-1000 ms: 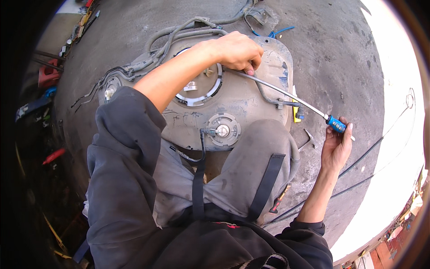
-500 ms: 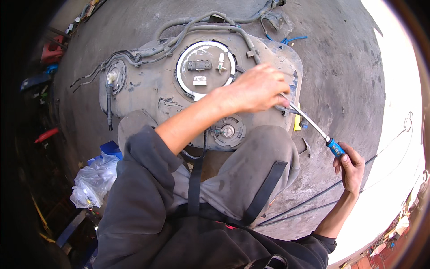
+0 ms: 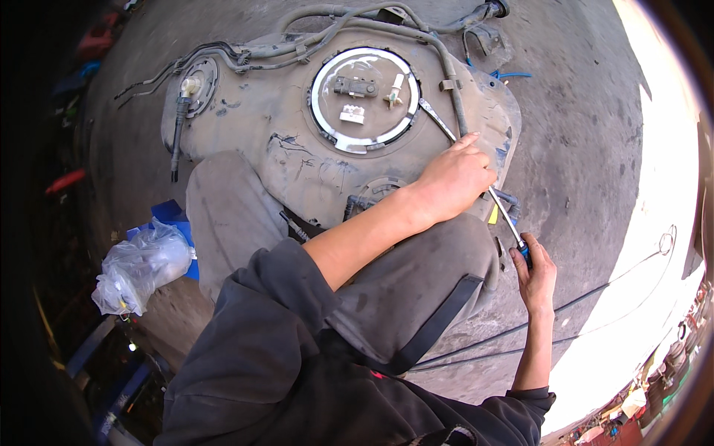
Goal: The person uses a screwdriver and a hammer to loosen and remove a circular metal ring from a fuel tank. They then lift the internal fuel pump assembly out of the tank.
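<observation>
A grey, dusty fuel tank [image 3: 245, 126] lies on the ground before my knees. My right hand [image 3: 537, 271] is closed around the blue handle of a long screwdriver [image 3: 503, 212]. Curled over the upper end of its metal shaft is my left hand [image 3: 455, 178], low over the tank's right side. Beyond my left fingers, a flat metal bar [image 3: 437, 119] reaches to the edge of a white ring [image 3: 320, 111] on the tank. Whether bar and shaft are one piece is hidden by that hand. Inside the ring lie a dark connector [image 3: 355, 87] and small white parts [image 3: 352, 114].
Hoses [image 3: 446, 63] run over the tank's top, and a black pipe [image 3: 178, 137] sticks out at its left. A clear plastic bag [image 3: 145, 260] and blue box [image 3: 172, 212] sit left of my knee. Thin cables [image 3: 580, 301] cross the ground at right.
My right hand has come in closer to my left, with the screwdriver standing steeper. My left hand has shifted lower against the tank, baring the metal bar by the ring. The view has shifted too.
</observation>
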Demonstrator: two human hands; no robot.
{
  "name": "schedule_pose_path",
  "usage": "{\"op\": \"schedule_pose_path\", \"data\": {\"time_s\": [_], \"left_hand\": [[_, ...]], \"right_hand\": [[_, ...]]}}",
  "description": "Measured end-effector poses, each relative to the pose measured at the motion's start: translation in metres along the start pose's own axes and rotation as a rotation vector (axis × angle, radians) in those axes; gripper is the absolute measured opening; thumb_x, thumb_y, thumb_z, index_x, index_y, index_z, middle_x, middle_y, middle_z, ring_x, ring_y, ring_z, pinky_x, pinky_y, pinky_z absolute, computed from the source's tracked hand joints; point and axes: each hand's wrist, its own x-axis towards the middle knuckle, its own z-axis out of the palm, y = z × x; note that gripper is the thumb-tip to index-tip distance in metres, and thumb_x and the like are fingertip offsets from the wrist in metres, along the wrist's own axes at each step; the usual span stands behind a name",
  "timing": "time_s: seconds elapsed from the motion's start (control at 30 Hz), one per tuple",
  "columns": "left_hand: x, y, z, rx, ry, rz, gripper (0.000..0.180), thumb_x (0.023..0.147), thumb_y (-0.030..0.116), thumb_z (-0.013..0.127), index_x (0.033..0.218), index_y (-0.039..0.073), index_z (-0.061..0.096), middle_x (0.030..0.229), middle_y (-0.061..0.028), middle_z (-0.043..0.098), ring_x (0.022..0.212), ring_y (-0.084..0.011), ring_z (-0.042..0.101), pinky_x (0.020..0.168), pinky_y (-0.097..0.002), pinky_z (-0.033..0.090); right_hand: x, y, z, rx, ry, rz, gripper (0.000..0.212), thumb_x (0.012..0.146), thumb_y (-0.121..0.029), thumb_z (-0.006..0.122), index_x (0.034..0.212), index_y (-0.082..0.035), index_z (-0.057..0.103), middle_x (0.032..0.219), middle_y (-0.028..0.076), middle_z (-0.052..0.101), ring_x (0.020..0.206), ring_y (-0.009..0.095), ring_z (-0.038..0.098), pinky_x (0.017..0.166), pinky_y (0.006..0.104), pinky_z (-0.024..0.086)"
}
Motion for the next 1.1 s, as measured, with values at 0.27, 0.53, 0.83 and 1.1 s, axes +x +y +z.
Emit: {"op": "schedule_pose_path", "data": {"time_s": [0.27, 0.53, 0.83, 1.1], "left_hand": [[0.002, 0.009, -0.014, -0.108, -0.015, 0.091, 0.01, 0.088, 0.022, 0.073, 0.09, 0.012, 0.074, 0.087, -0.0046, 0.064, 0.097, -0.0243, 0.064, 0.104, -0.0421, 0.044], [-0.013, 0.009, -0.018, -0.349, -0.075, 0.038, 0.013, 0.09, 0.025, 0.073, 0.095, 0.014, 0.076, 0.087, -0.0025, 0.065, 0.096, -0.0229, 0.063, 0.09, -0.0385, 0.043], [-0.017, 0.005, -0.025, -0.486, -0.034, -0.045, 0.011, 0.09, 0.02, 0.074, 0.093, 0.01, 0.075, 0.086, -0.0059, 0.068, 0.09, -0.0279, 0.065, 0.087, -0.0395, 0.045], [-0.015, -0.001, -0.029, -0.477, -0.045, -0.048, 0.012, 0.09, 0.019, 0.073, 0.093, 0.008, 0.075, 0.09, -0.0057, 0.07, 0.093, -0.0272, 0.065, 0.089, -0.0399, 0.045]], "right_hand": [[-0.013, -0.022, -0.008, -0.046, 0.146, -0.067, 0.035, 0.092, -0.028, 0.077, 0.121, -0.008, 0.068, 0.09, 0.013, 0.07, 0.07, 0.03, 0.068, 0.064, 0.0376, 0.054], [-0.049, -0.038, -0.068, -0.282, 0.091, -0.107, 0.038, 0.09, -0.032, 0.079, 0.118, -0.01, 0.069, 0.082, 0.009, 0.067, 0.064, 0.027, 0.067, 0.059, 0.0363, 0.052], [-0.034, -0.063, -0.093, -0.345, 0.032, -0.15, 0.035, 0.09, -0.032, 0.078, 0.116, -0.009, 0.069, 0.08, 0.009, 0.066, 0.061, 0.028, 0.066, 0.057, 0.0369, 0.051], [-0.029, -0.07, -0.093, -0.35, -0.012, -0.123, 0.034, 0.092, -0.029, 0.077, 0.116, -0.007, 0.067, 0.084, 0.012, 0.067, 0.067, 0.032, 0.067, 0.061, 0.039, 0.052]]}}
